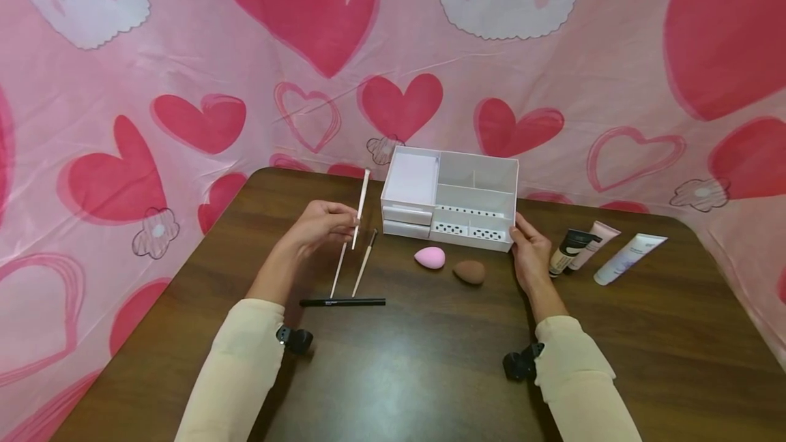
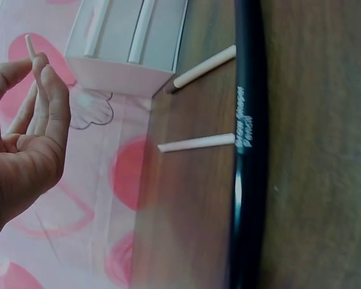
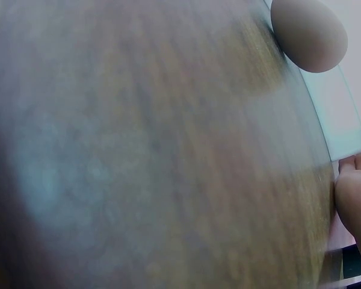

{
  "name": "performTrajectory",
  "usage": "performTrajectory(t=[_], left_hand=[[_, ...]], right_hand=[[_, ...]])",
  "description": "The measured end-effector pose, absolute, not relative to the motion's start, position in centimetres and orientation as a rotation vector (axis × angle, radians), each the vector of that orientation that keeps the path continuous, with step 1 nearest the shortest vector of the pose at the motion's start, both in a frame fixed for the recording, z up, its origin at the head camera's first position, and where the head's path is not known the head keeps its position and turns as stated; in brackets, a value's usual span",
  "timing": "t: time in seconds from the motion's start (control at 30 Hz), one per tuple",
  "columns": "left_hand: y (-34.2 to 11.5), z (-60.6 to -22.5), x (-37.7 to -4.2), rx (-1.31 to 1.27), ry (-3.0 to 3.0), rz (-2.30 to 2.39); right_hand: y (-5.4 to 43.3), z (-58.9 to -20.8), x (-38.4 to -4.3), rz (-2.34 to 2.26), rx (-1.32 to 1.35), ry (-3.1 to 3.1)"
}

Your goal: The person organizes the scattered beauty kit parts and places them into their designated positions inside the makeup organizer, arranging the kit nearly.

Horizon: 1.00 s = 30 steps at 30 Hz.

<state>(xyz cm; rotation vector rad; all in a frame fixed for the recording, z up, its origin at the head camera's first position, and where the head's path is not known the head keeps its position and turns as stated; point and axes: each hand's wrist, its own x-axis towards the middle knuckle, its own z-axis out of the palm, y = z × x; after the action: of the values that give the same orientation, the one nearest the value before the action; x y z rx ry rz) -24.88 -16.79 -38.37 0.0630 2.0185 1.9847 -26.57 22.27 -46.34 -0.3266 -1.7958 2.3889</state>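
Observation:
Between thumb and fingertips my left hand [image 1: 325,225] pinches a thin white makeup brush [image 1: 364,191], held upright left of the white organizer [image 1: 410,174]. In the left wrist view only the brush's handle end [image 2: 29,46] shows above the fingers. My right hand [image 1: 531,251] grips the organizer's front right corner, thumb at the front and fingers along the side, partly hidden. Below the left hand lie a white-handled brush [image 1: 338,271] and a dark-tipped brush [image 1: 364,266]. A black brow pencil [image 1: 342,302] lies crosswise nearer to me.
A pink makeup sponge [image 1: 430,258] and a brown one [image 1: 469,272] lie before the organizer. To its right are a black-capped tube [image 1: 568,252], a pink tube [image 1: 595,244] and a white tube [image 1: 629,259]. A heart-patterned cloth [image 1: 399,104] hangs behind the wooden table [image 1: 417,374].

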Motion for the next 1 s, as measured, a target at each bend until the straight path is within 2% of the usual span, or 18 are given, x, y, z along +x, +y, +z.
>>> performTrajectory(t=[1.0], left_hand=[[-11.3,-34.6,-29.6,0.039,2.052,1.979]], right_hand=[[22.1,-46.3,-26.5,2.371,-0.317,-1.799]])
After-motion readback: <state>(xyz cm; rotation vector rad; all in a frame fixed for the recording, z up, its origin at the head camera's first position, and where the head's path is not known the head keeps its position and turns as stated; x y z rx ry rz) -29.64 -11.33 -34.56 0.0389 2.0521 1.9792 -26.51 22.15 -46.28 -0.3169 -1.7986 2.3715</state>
